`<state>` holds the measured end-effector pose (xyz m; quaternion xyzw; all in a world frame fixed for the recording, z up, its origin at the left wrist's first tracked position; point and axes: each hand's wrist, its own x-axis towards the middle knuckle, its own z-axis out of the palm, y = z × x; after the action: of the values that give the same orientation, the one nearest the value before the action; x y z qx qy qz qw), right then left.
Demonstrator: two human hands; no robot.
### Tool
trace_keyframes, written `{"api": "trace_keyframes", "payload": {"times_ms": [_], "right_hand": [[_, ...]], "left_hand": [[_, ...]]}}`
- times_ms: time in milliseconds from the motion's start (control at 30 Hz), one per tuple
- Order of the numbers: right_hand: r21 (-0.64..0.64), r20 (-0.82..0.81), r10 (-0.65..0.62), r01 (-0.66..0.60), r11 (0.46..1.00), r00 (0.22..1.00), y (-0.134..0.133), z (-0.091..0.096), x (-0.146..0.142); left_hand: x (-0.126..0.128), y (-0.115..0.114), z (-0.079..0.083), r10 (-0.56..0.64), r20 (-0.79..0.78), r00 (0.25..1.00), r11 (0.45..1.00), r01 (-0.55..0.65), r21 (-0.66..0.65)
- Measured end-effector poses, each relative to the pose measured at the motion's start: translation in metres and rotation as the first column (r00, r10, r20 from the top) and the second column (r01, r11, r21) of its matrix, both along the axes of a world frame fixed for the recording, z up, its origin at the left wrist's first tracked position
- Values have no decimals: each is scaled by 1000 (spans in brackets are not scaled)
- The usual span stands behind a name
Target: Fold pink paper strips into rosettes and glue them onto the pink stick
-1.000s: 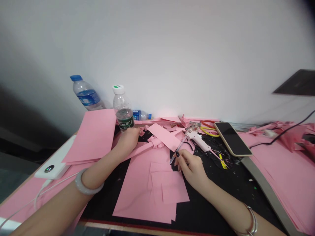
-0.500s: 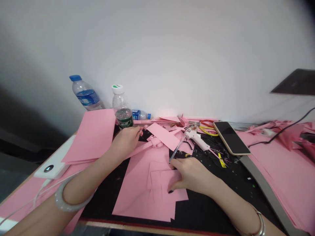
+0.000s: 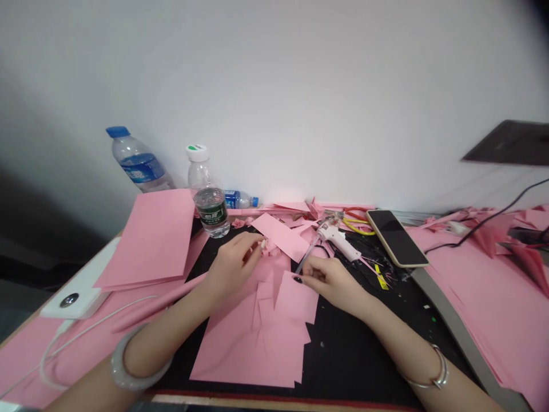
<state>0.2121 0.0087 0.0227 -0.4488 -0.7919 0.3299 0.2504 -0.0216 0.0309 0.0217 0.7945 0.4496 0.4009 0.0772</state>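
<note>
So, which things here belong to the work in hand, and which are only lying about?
In hand: left hand, right hand, pink paper square, folded pink piece, probably glue gun.
Lying about: phone, green-label bottle, power bank, pink sheet stack.

A pink paper square (image 3: 298, 298) stood tilted, top corner raised, near the glue gun (image 3: 337, 239); a crumpled pink scrap (image 3: 271, 248) lay left of it.

My left hand (image 3: 234, 266) moved off the bottle (image 3: 210, 209) toward 4 o'clock; my right hand (image 3: 332, 280) tipped up a pink square (image 3: 298, 300) toward 12.
</note>
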Motion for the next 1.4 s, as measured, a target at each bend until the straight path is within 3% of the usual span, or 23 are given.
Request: {"api": "trace_keyframes", "payload": {"times_ms": [133,200,367,533,933,1200,1400], "right_hand": [[19,-38,-80,81,997,996,1,-5,-1],[37,-38,-82,84,996,996,0,-7,-1],[78,-42,-77,80,994,996,-1,-9,-2],[107,-45,-76,80,991,996,0,-10,-2],[111,-22,-66,68,992,998,-1,-10,-2],[93,-24,-64,66,993,998,-1,-10,-2],[108,-24,-61,63,992,998,0,-10,-2]], "left_hand": [[-10,18,-7,103,2,995,990,-102,-96],[-17,28,-8,142,-17,990,987,-143,-76],[-28,42,-5,184,-227,956,973,-209,-93],[-31,45,-4,233,-330,915,954,-281,-108],[-30,51,-16,20,-196,980,993,-41,-106],[-32,52,-15,-27,-212,977,975,-21,-221],[-32,50,-14,-46,-216,975,974,-5,-228]]}}
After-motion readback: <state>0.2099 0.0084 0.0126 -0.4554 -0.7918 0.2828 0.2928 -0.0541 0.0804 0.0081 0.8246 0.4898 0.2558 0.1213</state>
